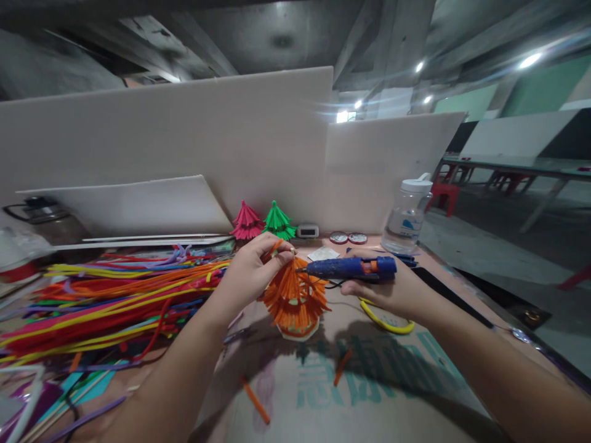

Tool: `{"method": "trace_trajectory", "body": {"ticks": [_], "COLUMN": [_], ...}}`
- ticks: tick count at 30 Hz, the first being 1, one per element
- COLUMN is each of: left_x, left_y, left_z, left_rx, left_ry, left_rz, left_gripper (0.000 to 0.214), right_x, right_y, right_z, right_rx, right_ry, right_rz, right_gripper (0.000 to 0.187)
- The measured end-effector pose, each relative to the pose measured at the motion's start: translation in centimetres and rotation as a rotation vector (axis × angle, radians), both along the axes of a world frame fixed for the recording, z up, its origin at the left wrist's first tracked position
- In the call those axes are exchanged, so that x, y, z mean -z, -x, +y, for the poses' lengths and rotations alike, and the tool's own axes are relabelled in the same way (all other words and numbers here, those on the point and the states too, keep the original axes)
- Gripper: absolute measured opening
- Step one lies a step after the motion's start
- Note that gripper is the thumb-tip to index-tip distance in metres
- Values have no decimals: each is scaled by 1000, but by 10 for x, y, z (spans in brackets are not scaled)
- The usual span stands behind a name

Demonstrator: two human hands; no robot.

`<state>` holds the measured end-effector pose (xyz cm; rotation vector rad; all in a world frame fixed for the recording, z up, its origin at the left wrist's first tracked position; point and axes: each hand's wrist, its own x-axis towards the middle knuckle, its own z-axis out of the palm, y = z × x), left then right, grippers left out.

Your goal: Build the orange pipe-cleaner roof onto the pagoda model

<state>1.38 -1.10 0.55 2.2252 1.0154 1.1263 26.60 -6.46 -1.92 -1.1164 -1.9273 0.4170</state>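
Note:
An orange tree made of pipe cleaners [298,301], with layered fringes on a pale base, stands on the cardboard in front of me. My left hand [258,264] pinches at its top, and a short orange pipe-cleaner piece [276,247] sticks up among the fingers. From the right, my right hand [392,292] grips a blue hot glue gun [351,269]. The gun lies nearly level, its nozzle at the tree's upper fringe; whether it touches is hard to tell. Two loose orange pieces [255,400] lie nearer to me on the cardboard.
Many coloured pipe cleaners [115,307] are heaped on the left. A pink tree [248,220] and a green tree [278,220] stand at the back against a white board [184,135]. A water jug [406,215] is at back right, a yellow ring [388,325] by my right hand.

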Motion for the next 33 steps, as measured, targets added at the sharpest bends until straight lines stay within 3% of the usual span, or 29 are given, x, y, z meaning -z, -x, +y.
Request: {"method": "trace_trajectory", "body": {"ticks": [10, 20, 33], "left_x": [1, 3, 2], "left_y": [0, 0, 2], "left_z": [2, 3, 5], "left_rx": [-17, -22, -29], "left_ry": [3, -27, -60], "left_rz": [2, -9, 16], "left_gripper": [19, 18, 19], "right_x": [-2, 2, -14], "right_y": [-1, -6, -2], "right_z": [-2, 0, -4], "right_rx": [-84, -24, -107], "right_ry": [101, 71, 116], "right_rz": [20, -34, -130], "right_gripper": [37, 38, 39]}}
